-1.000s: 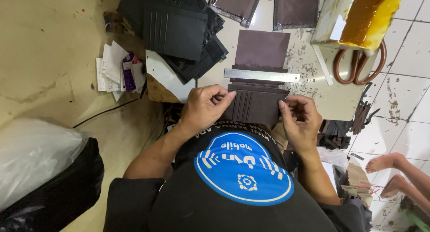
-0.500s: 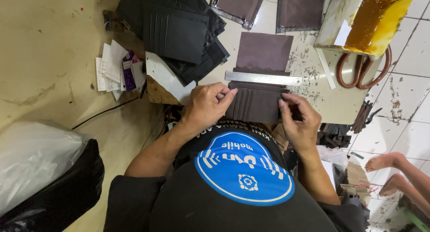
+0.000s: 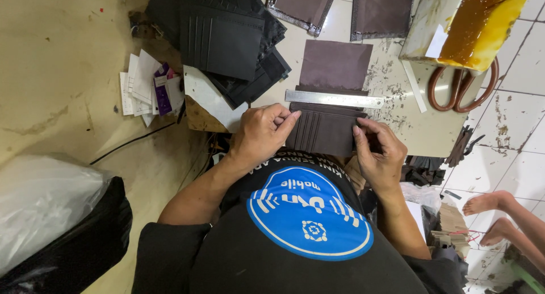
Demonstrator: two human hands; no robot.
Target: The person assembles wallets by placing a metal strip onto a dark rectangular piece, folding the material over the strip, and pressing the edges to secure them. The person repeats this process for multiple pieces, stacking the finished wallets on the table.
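Observation:
A dark brown leather wallet panel with stitched card slots lies at the near edge of a white work board. My left hand presses on its left end, fingers curled over the top corner. My right hand pinches its right edge. A steel ruler lies just beyond the panel, and a flat brown leather piece lies behind the ruler.
A stack of black wallet panels sits to the left, with paper cards beside it. A tin of yellow-brown glue and brown-handled scissors are at the right. Another person's bare feet show at the lower right. A black plastic bag lies on the floor.
Both hands have shifted slightly on the brown panel; the left fingers now curl over its top left corner. The panel stays in the same place.

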